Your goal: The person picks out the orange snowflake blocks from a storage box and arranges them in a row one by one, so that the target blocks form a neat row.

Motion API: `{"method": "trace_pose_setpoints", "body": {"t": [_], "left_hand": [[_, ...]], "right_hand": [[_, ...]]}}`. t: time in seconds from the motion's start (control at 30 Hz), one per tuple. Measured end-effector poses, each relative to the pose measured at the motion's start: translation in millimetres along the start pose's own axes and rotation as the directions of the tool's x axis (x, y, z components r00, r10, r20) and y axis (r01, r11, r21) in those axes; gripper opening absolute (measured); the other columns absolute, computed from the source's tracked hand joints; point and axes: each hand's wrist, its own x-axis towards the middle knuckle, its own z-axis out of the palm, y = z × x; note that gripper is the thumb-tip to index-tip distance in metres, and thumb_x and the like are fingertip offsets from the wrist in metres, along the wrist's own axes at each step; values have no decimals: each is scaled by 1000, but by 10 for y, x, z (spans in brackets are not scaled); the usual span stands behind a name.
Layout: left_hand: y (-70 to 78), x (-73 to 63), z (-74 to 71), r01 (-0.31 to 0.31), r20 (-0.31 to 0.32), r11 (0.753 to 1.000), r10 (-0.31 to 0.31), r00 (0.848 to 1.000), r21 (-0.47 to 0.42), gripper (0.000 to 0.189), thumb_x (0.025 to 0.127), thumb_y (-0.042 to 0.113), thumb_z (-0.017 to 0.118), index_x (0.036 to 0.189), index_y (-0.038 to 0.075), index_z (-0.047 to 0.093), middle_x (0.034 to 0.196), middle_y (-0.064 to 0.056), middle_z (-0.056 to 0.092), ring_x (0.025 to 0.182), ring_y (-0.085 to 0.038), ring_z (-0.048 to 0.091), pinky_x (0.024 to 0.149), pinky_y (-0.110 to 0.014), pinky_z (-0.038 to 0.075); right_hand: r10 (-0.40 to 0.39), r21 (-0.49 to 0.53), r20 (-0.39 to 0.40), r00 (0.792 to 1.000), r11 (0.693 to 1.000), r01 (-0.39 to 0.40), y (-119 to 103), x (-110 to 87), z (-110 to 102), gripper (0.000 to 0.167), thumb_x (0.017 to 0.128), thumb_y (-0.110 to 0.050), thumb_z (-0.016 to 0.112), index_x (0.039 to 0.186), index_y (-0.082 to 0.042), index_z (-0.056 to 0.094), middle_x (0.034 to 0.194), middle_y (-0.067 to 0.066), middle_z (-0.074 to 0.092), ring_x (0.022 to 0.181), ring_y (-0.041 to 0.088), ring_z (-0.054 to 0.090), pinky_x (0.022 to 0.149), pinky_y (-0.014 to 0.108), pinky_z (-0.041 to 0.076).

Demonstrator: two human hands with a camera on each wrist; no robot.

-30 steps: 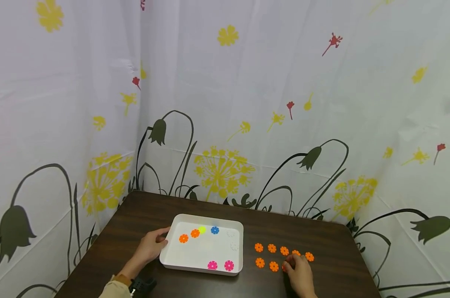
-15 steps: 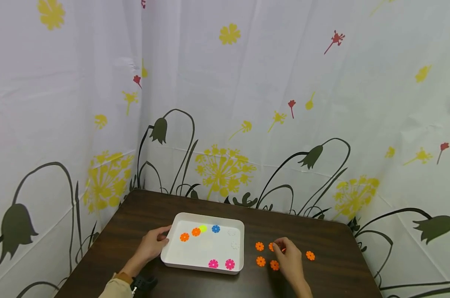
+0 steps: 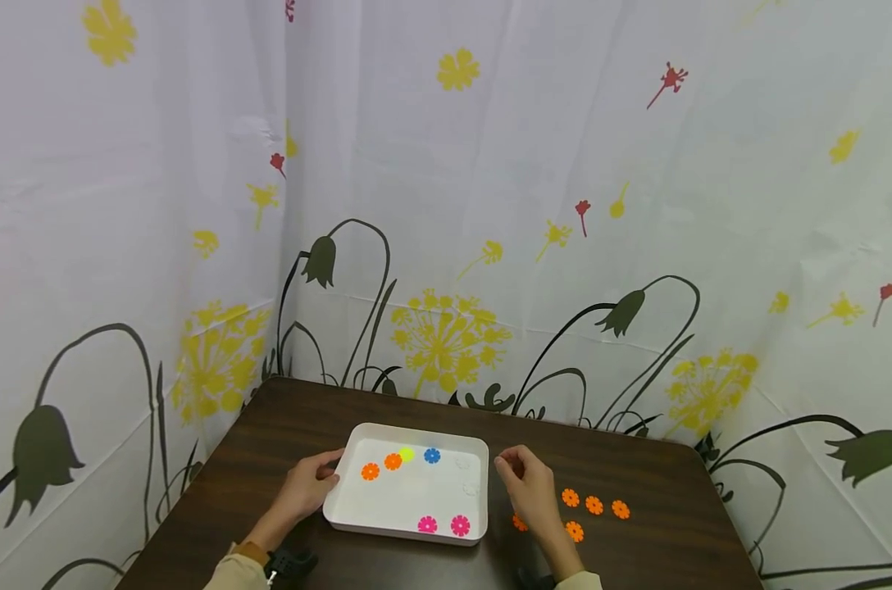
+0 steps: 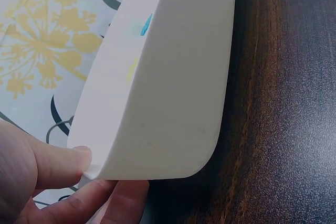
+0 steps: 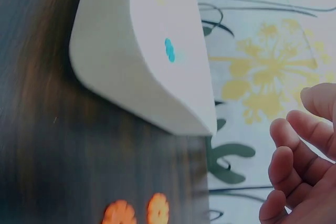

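A shallow white tray lies on the table with flower-shaped discs inside. My left hand grips the tray's left edge; in the left wrist view the thumb presses the rim and the fingers lie under the corner. My right hand hovers just beyond the tray's right side, with nothing visible between its fingers. In the right wrist view its fingers are loosely bent and apart from the thumb. Several orange flower discs, one orange disc among them, lie right of the tray; some are hidden behind the right hand and wrist.
Inside the tray are two orange discs, a yellow disc, a blue disc, two pink discs, one of them a pink disc, and pale discs on the right. A patterned curtain hangs behind the dark wooden table.
My right hand has moved left from the lower row of orange discs toward the tray's right side, uncovering discs there. My left hand keeps its place on the tray's edge.
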Motion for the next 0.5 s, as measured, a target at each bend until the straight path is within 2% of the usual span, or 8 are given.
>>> {"method": "trace_pose_setpoints", "body": {"t": [0.3, 0.5], "left_hand": [[-16, -24, 0, -18, -24, 1000, 18, 1000, 9, 49, 98, -1, 66, 146, -2, 60, 124, -29, 68, 98, -31, 65, 79, -42, 60], [23, -37, 10, -7, -21, 1000, 7, 1000, 7, 49, 98, 0, 66, 147, 0, 60, 125, -29, 67, 97, -30, 64, 81, -43, 61]], "right_hand": [[-45, 10, 17, 999, 999, 45, -193, 71, 189, 4, 98, -18, 75, 98, -13, 74, 75, -4, 58, 67, 9, 51, 59, 21, 43], [-35, 23, 72, 997, 999, 34, -222, 84, 288, 5, 100, -19, 73, 98, -14, 73, 75, -3, 56, 68, 10, 50, 59, 21, 42]]}}
